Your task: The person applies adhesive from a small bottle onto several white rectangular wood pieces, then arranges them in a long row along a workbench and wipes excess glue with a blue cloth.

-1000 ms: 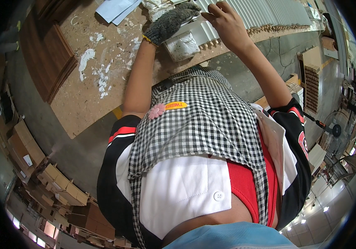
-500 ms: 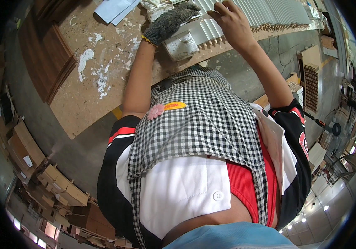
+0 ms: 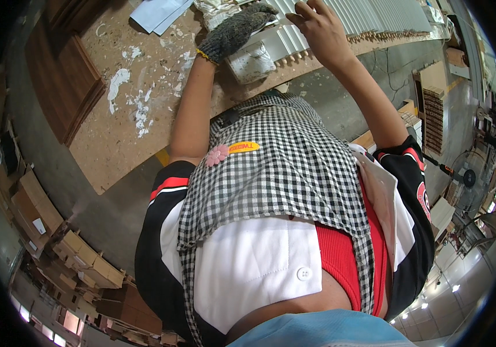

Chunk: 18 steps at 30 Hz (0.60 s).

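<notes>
My left hand [image 3: 235, 33] wears a dark grey knitted glove with a yellow cuff edge. Its fingers are drawn together and point right over the near end of a row of white slats [image 3: 375, 17]; what lies under them is hidden. Bare, my right hand [image 3: 321, 30] hovers over the same row with bent fingers, the thumb side toward the glove. Anything pinched in its fingertips is too small to make out. Wooden pegs [image 3: 292, 58] stick out from the slats' near ends. A white-smeared block [image 3: 251, 62] sits just below the glove.
The worktable [image 3: 161, 110] is spotted with dried white paint. Papers [image 3: 158, 14] and a crumpled white cloth [image 3: 216, 11] lie at its far side. Dark brown panels [image 3: 63, 81] are stacked at left. Cartons [image 3: 89, 260] stand on the floor, and a fan [image 3: 468, 179] is at far right.
My right hand has shifted very slightly left. My gloved left hand stays almost in place over the slats.
</notes>
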Tool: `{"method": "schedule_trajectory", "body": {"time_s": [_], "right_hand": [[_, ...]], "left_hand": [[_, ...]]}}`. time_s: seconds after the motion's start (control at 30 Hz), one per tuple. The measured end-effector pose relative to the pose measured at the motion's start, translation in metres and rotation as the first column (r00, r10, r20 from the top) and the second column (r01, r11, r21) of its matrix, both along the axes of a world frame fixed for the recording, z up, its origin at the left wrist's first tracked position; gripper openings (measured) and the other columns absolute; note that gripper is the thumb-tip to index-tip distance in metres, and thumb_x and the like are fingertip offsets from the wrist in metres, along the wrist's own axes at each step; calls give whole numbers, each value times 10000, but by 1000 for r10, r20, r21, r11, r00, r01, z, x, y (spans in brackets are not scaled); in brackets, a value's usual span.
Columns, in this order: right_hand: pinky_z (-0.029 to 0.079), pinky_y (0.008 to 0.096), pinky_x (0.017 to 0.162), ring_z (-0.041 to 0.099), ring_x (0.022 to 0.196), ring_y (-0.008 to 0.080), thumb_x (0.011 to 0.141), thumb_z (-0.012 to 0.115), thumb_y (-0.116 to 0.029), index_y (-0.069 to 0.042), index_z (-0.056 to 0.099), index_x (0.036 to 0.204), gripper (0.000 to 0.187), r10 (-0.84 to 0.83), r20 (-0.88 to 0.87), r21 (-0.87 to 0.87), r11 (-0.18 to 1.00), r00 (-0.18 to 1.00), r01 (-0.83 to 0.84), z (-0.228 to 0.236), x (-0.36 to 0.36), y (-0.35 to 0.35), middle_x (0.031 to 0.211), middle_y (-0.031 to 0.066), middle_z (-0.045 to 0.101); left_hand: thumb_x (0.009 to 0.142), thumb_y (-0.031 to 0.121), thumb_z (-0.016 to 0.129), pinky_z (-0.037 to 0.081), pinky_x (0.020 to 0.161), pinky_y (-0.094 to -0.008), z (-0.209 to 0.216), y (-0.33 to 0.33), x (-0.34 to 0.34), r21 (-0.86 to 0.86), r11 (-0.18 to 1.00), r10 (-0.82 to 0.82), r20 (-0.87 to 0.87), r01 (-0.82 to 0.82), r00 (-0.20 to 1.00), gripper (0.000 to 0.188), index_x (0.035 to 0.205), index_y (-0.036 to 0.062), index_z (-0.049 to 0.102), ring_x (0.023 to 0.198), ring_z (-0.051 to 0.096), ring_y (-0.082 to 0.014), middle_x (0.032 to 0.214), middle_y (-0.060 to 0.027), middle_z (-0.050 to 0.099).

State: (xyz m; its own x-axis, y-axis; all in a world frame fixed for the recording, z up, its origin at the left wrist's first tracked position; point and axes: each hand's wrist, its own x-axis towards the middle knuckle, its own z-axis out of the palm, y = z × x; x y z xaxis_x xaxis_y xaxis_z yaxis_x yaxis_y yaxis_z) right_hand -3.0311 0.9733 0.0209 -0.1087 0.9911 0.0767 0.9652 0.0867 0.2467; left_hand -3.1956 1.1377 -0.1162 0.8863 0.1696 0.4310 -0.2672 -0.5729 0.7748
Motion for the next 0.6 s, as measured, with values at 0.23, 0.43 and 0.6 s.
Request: {"method": "schedule_trajectory", "body": {"time_s": [0.23, 0.43, 0.6], "right_hand": [[415, 339, 955, 490, 1048, 245, 849, 540, -182, -83, 671, 1080, 283, 48, 28, 74, 996, 998, -50, 0, 1, -4, 1024, 48, 555], [409, 328, 960, 483, 1034, 246, 846, 542, -172, -73, 686, 1070, 284, 3, 41, 46, 999, 999, -5, 0, 6, -10, 1014, 47, 558], [415, 323, 938, 479, 1033, 243, 846, 546, -179, -72, 681, 1081, 292, -1, 9, 61, 998, 1000, 1, 1, 5, -8, 1008, 41, 551]], "left_hand": [[1043, 148, 366, 354, 1147, -364, -12, 2, -4, -31, 999, 26, -82, -28, 996, 418, 1439, 58, 465, 1358, 449, -242, 1475, -105, 481], [1048, 184, 365, 342, 1153, -369, -10, 2, -1, -64, 998, 10, -77, -15, 997, 426, 1448, 69, 458, 1370, 437, -247, 1489, -103, 466], [1044, 203, 384, 337, 1155, -371, -1, -1, -4, -35, 999, 35, -147, -41, 989, 432, 1447, 68, 459, 1374, 433, -255, 1499, -100, 456]]}}
